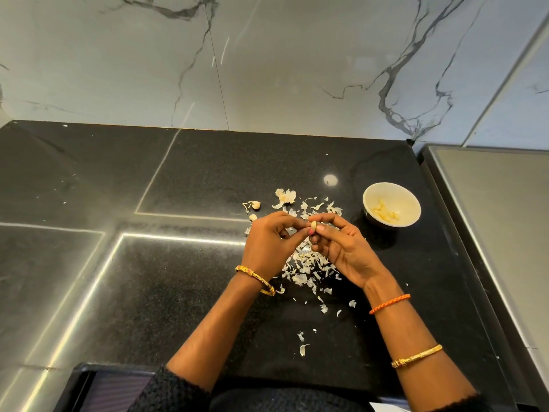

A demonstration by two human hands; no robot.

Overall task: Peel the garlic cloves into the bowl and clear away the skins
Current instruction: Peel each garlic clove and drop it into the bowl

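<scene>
Peeling in progress above the black counter (pixel 184 179). I am pinching one garlic clove (pixel 313 226) between the fingertips of my left hand (pixel 269 243) and my right hand (pixel 341 248), both grips closed on it, so that one steadies the clove while the other is working at its skin. I am holding it over the skins (pixel 306 269), which are lying scattered beneath and in front of my hands, probably so fresh scraps are landing in one patch for later clearing. The white bowl (pixel 407 200) is standing just to my right, already holding several peeled cloves (pixel 383 212). Two unpeeled cloves (pixel 255 205) are waiting beyond my left hand.
</scene>
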